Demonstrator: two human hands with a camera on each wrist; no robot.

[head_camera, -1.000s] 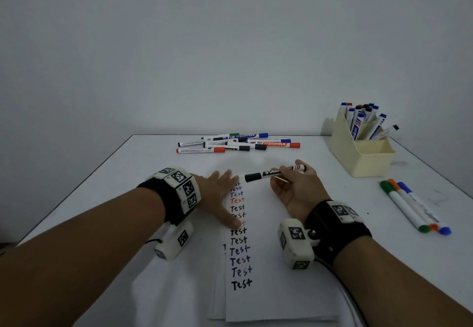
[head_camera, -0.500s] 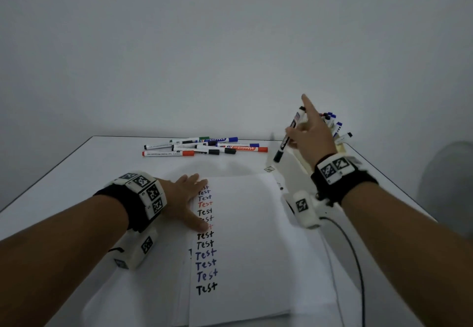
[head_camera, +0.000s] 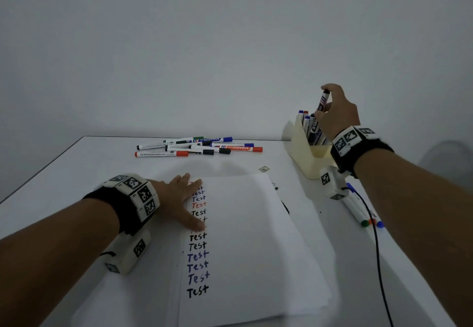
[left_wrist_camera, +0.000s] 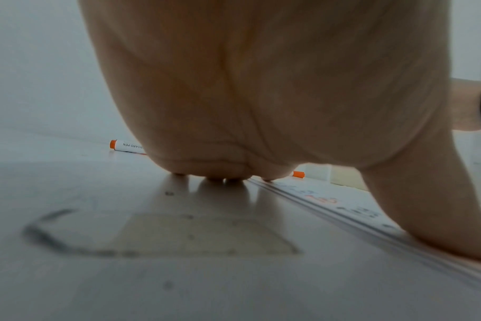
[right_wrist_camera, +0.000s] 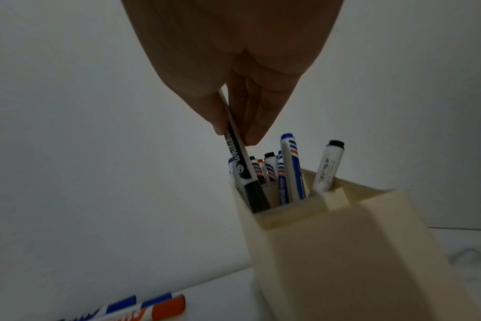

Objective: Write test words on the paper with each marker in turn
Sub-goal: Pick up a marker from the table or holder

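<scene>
On paper [head_camera: 250,237] twelve-odd "Test" lines done; right hand [head_camera: 337,114] pinches black marker [right_wrist_camera: 242,165] into holder [right_wrist_camera: 330,249], left hand [head_camera: 179,198] flat; markers remain.

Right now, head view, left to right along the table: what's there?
left hand → paper → cream holder → right hand gripping black-capped marker → three loose markers

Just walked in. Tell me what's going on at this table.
A person is testing markers on paper. The left hand lies flat on the paper, beside a column of "Test" words. The right hand pinches a black-capped marker, cap end down in the cream holder among other markers. More markers lie loose further back on the table.
</scene>
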